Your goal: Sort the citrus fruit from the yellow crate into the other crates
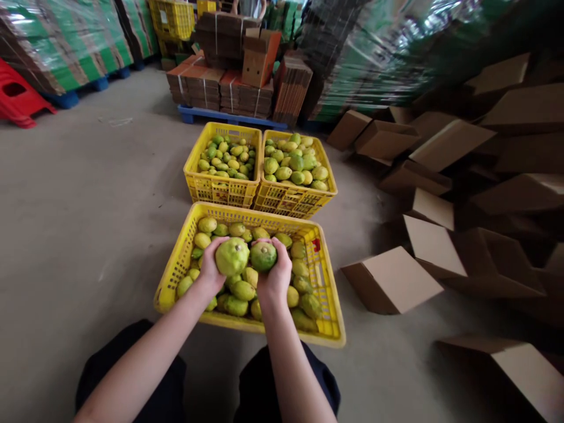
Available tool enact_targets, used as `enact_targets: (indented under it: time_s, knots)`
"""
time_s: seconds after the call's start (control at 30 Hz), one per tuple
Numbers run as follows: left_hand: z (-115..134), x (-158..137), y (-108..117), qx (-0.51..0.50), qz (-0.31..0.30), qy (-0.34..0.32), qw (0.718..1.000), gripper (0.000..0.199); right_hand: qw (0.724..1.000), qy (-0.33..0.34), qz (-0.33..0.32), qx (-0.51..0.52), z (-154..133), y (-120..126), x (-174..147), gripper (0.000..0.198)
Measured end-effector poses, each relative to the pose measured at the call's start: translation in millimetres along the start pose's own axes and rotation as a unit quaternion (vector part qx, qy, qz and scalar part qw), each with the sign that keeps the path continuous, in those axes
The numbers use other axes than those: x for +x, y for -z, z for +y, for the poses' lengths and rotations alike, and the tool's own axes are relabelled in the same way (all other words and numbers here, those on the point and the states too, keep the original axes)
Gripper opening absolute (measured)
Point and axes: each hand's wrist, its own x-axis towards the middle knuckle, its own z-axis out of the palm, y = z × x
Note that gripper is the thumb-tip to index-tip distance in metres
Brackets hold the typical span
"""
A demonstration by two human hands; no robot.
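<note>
Fingers of the left hand curl round a pale fruit, those of the right hand round a darker fruit. Two are lifted; many lie unlifted in the crate below the fingers, others in two far crates.

Fruit lies in the near crate. At its twelve o'clock, two more fruit-filled crates stand side by side, with cartons on a pallet behind. Boxes spread from one to four o'clock.
</note>
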Motion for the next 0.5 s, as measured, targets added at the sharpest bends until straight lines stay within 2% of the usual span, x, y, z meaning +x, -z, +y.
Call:
enact_targets:
  time_s: [0.07, 0.13, 0.2, 0.27, 0.37, 0.43, 0.5]
  knots:
    - [1, 2, 1, -0.039, 0.005, 0.053, 0.998, 0.021, 0.996, -0.055, 0.041, 0.053, 2, 0, 2, 0.026]
    - [2, 2, 2, -0.087, 0.009, 0.092, 0.992, 0.021, 0.993, -0.054, 0.080, 0.074, 1, 0, 5, 0.028]
    - [2, 0, 3, -0.126, 0.006, 0.104, 0.987, 0.020, 0.994, 0.001, 0.095, 0.052, -1, 0, 5, 0.030]
    - [1, -2, 3, -0.142, -0.023, 0.105, 0.984, 0.021, 0.993, 0.086, 0.080, -0.019, -3, 0, 3, 0.033]
    - [-5, -3, 2, -0.115, -0.081, 0.099, 0.985, 0.030, 0.961, 0.208, -0.002, -0.182, -3, 0, -6, 0.042]
    - [-11, -3, 1, -0.065, -0.105, 0.077, 0.989, 0.037, 0.928, 0.229, -0.105, -0.274, 1, -2, -11, 0.049]
    - [-18, 0, 2, -0.005, -0.134, 0.037, 0.990, 0.043, 0.896, 0.222, -0.199, -0.330, 5, -3, -15, 0.058]
